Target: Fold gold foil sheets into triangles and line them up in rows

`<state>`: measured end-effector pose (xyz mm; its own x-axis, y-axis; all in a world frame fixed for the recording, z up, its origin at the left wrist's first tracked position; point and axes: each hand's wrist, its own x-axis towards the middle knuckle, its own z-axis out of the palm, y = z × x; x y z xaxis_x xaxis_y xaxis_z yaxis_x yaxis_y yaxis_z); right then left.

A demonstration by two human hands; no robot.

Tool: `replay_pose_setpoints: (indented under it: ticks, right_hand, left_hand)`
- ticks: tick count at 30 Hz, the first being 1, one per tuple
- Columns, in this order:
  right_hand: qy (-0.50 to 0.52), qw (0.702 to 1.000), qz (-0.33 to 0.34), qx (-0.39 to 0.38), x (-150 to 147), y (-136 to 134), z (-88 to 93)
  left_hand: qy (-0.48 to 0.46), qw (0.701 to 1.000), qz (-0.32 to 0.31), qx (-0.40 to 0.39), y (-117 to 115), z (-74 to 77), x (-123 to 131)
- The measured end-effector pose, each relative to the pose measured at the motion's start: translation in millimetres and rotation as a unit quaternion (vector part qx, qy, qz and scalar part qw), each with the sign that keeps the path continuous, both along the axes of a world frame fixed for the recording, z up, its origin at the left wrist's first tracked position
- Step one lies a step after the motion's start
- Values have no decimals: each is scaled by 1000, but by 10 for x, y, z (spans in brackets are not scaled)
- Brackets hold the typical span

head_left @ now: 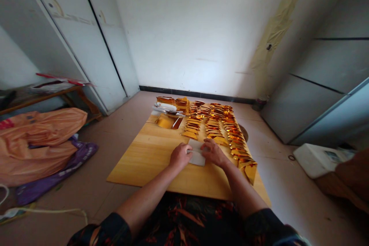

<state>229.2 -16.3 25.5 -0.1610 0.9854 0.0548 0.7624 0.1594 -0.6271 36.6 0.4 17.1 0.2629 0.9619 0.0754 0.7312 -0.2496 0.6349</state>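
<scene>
A pale grey-white paper sheet [197, 158] lies near the middle of the wooden board [144, 153], with a crease across it. My left hand [181, 155] has its fingers closed on the sheet's left edge. At the right edge, my right hand [212, 151] pinches the same sheet. Folded gold foil pieces [213, 127] stand in several overlapping rows just beyond and to the right of my hands. Flat gold sheets [165, 120] rest at the board's back left, in front of a white roll or packet [165, 106].
Orange [43, 134] and purple bags [57, 173] lie on the floor at left, by a low wooden bench [86, 103]. A white foam box [319, 159] sits at right, near a grey refrigerator-like cabinet [317, 96]. A pale cable crosses the floor at lower left.
</scene>
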Motion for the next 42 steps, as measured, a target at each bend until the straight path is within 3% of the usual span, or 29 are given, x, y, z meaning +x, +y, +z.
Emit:
replay_pose_setpoints:
  ticks: [6,12,19,28,42]
  right_hand:
    - [-3,998,49,26,123,-216,-74]
    - [-114,987,46,105,9,-262,-128]
    - [-209,969,44,122,-71,-302,-118]
    - [-227,964,59,128,-25,-321,-96]
    - [-247,953,92,148,109,-396,-180]
  left_hand:
    - [-2,1000,-4,10,-13,-24,-40]
    - [-6,1000,-21,17,9,-51,-41]
    - [-33,996,-70,33,67,-115,-130]
    - [96,979,-130,127,-43,-72,-149]
    - [174,966,-137,130,-48,-10,-166]
